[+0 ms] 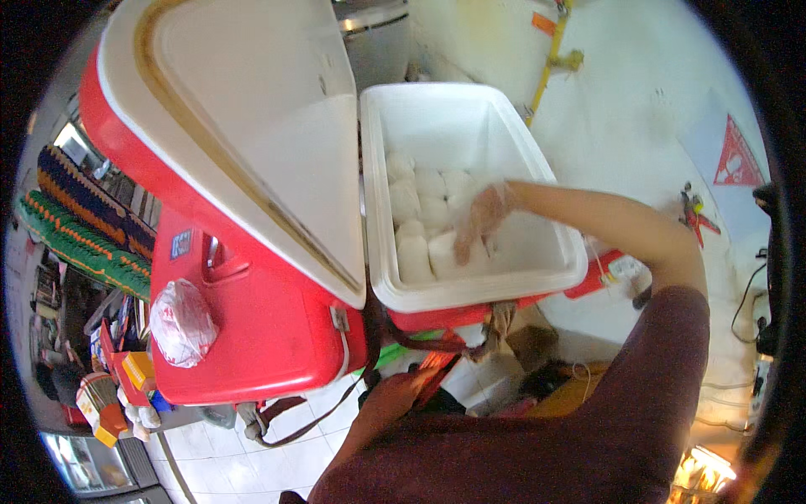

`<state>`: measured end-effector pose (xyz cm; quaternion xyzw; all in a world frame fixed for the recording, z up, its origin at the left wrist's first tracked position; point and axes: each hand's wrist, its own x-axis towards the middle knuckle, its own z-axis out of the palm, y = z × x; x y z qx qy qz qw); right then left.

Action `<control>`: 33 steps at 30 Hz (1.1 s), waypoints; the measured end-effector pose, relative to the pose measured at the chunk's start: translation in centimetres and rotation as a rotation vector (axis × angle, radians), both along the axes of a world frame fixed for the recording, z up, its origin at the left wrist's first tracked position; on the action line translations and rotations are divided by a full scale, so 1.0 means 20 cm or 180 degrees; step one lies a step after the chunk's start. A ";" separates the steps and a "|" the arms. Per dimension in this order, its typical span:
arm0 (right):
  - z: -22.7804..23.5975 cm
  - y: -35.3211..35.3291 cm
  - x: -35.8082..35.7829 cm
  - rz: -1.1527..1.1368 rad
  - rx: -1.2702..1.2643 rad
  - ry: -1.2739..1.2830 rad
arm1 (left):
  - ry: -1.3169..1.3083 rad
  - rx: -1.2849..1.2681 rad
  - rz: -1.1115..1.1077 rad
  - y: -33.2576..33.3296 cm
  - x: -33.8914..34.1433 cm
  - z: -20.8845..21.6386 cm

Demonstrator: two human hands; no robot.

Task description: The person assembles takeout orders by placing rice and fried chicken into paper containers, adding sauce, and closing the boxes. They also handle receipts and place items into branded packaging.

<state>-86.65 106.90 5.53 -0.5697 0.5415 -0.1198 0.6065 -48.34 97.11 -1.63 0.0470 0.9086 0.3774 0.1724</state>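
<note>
This appears to be a cramped shop or its storeroom. On the left, rows of orange-edged green goods [88, 239] and navy goods [84, 186] sit pressed together like stock, with a yellow-orange carton [138, 370] among the clutter nearer. Two big red cool boxes, one closer to the left [260, 357] and one with a white rim [478, 299], suggest trade more than home use. White floor tiles [227, 462] show near left; a red triangular sign [737, 157] is on the right.

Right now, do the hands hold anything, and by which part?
It cannot be told: the right hand is blurred at the white rounded pieces in the cooler box; the left hand is unclear.
</note>
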 end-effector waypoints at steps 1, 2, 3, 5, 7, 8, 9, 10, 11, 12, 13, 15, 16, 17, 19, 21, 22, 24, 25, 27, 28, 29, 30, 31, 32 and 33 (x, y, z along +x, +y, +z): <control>0.04 0.04 0.00 -0.0087 -0.0185 0.0140 | 0.0183 0.0140 -0.0014 0.00 0.00 -0.02; 0.10 0.09 -0.02 -0.0199 -0.0407 0.0267 | 0.0251 0.0285 -0.0010 0.01 0.02 -0.03; 0.16 0.16 -0.03 -0.0359 -0.0658 0.0351 | 0.0318 0.0429 -0.0011 0.01 0.04 -0.04; 0.30 0.32 -0.03 -0.0822 -0.1191 0.0520 | 0.0011 0.0832 0.0199 0.00 0.08 -0.01; 0.47 0.52 0.02 -0.1465 -0.1926 0.0701 | 0.0392 0.1077 0.0184 -0.02 0.12 0.04; 0.52 0.62 0.09 -0.1786 -0.2335 0.0771 | 0.0512 0.1052 0.0160 -0.03 0.12 0.07; 0.61 0.68 0.16 -0.2126 -0.2491 0.1073 | 0.0546 0.1210 0.0124 -0.04 0.14 0.09; 0.65 0.78 0.24 -0.2500 -0.2689 0.1306 | 0.0601 0.1343 0.0169 -0.03 0.12 0.10; 0.67 0.84 0.37 -0.2934 -0.2858 0.1527 | 0.0619 0.1496 0.0200 -0.03 0.13 0.10; 0.65 0.88 0.53 -0.3395 -0.3015 0.1695 | 0.0563 0.1518 0.0172 -0.04 0.14 0.11; 0.60 0.92 0.69 -0.3903 -0.3140 0.1787 | 0.0517 0.1537 0.0152 -0.05 0.13 0.11; 0.41 0.88 1.09 -0.5054 -0.3305 0.1720 | 0.0803 0.1604 0.0044 -0.07 0.16 0.10; 0.27 0.83 1.32 -0.5677 -0.3361 0.1465 | 0.0832 0.1688 -0.0112 -0.08 0.18 0.09; 0.15 0.74 1.53 -0.6275 -0.3383 0.1131 | 0.0765 0.1824 -0.0155 -0.10 0.23 0.11; -0.09 0.56 1.94 -0.7254 -0.3572 0.0189 | 0.0834 0.1904 -0.0452 -0.12 0.28 0.13; -0.24 0.35 2.26 -0.7801 -0.3975 -0.1064 | 0.0523 0.1917 -0.0680 -0.14 0.28 0.16; -0.28 0.27 2.38 -0.7883 -0.4231 -0.1592 | 0.0329 0.1804 -0.0875 -0.14 0.28 0.16; -0.31 0.14 2.58 -0.7978 -0.4854 -0.2358 | 0.0206 0.1505 -0.1389 -0.14 0.27 0.16; -0.30 0.08 2.69 -0.7997 -0.5132 -0.2554 | 0.0174 0.1498 -0.1662 -0.15 0.29 0.14; -0.29 -0.02 2.92 -0.8039 -0.5670 -0.2710 | 0.0308 0.1980 -0.1945 -0.14 0.43 0.11; -0.29 -0.07 3.03 -0.8114 -0.5885 -0.2675 | 0.0276 0.2005 -0.2057 -0.16 0.49 0.11; -0.29 -0.11 3.14 -0.7855 -0.6305 -0.2671 | 0.0194 0.2007 -0.2220 -0.16 0.54 0.09; -0.31 -0.15 3.27 -0.8352 -0.6227 -0.2562 | 0.0114 0.2003 -0.2365 -0.16 0.61 0.08; -0.33 -0.21 3.38 -0.8480 -0.6458 -0.2532 | 0.0027 0.1812 -0.2579 -0.18 0.63 0.09; -0.35 -0.21 3.52 -0.8605 -0.6586 -0.3028 | 0.0013 0.1738 -0.2814 -0.16 0.72 0.09; -0.37 -0.26 3.67 -0.9274 -0.6332 -0.2453 | 0.0016 0.1779 -0.3220 -0.14 0.82 0.10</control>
